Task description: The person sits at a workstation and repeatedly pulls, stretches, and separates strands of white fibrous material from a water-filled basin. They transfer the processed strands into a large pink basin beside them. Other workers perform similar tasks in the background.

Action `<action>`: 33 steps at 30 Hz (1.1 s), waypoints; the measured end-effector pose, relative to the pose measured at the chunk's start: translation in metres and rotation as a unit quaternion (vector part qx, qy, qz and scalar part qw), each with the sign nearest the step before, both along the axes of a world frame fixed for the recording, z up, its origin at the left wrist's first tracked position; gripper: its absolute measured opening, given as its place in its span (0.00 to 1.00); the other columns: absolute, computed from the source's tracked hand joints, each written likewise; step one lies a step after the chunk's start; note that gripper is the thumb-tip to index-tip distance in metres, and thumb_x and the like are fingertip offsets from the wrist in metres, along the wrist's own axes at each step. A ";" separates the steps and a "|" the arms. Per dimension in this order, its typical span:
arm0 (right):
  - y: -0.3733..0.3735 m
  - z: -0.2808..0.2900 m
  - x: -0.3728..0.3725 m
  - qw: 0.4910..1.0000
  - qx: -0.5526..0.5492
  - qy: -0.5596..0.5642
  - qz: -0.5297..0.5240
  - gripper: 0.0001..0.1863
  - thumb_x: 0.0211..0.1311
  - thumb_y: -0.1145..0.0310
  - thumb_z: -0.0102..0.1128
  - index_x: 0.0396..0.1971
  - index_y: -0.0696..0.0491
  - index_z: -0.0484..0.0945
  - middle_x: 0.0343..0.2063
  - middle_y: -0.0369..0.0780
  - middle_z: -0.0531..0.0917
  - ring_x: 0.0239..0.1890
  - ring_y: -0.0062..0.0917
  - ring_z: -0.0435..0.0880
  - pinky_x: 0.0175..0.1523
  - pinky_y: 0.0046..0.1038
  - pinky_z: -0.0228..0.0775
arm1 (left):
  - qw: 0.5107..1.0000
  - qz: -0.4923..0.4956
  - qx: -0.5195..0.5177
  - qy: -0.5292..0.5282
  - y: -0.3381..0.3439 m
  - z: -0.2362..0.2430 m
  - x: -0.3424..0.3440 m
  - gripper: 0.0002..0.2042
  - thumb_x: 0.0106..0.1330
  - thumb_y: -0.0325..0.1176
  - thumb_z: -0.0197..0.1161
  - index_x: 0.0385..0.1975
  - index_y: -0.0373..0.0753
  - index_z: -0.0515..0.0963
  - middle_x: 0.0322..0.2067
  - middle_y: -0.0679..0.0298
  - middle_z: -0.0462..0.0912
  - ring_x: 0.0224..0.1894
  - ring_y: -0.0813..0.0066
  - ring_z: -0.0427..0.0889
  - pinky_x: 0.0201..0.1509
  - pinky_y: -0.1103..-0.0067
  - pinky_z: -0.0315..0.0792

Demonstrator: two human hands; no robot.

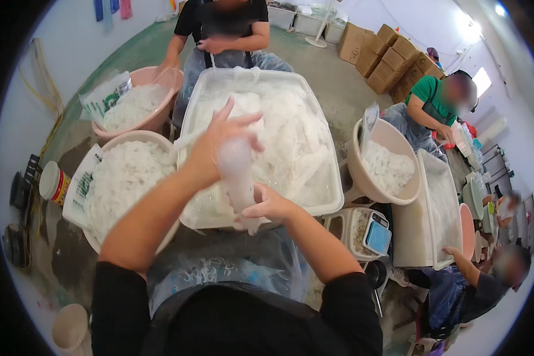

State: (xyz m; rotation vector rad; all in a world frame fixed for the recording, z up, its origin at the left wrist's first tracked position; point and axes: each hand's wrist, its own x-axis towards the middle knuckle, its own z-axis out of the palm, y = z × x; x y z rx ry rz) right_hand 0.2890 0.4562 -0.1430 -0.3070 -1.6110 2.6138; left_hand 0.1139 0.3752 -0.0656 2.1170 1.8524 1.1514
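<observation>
A long, translucent whitish tube-shaped bag (pixel 236 169) with a rounded upper end stands nearly upright before me. My right hand (pixel 267 203) is closed round its lower part. Beside the upper end, my left hand (pixel 219 139) has its fingers spread; whether its palm touches the bag cannot be made out. Both hands are over a large white rectangular tub (pixel 338 196) holding wet, white stringy strands (pixel 279 127) in liquid. Some of the tub's near side is hidden by my hands and forearms.
Left of the tub stand two round basins (pixel 141 135) of white strands, each with a printed plastic bag. At right are another basin (pixel 357 145), a scale (pixel 377 234) and a long white tub (pixel 418 237). A co-worker (pixel 225 35) sits opposite; others work at right.
</observation>
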 end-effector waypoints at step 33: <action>0.041 -0.038 -0.018 0.920 0.275 -0.273 -0.056 0.19 0.42 0.61 0.71 0.32 0.59 0.79 0.20 0.38 0.79 0.18 0.20 0.76 0.22 0.22 0.69 | 0.734 -0.282 0.147 -0.601 -0.014 0.118 -0.017 0.15 0.70 0.43 0.48 0.46 0.41 0.75 0.64 0.54 0.59 0.67 0.64 0.56 0.69 0.71 0.52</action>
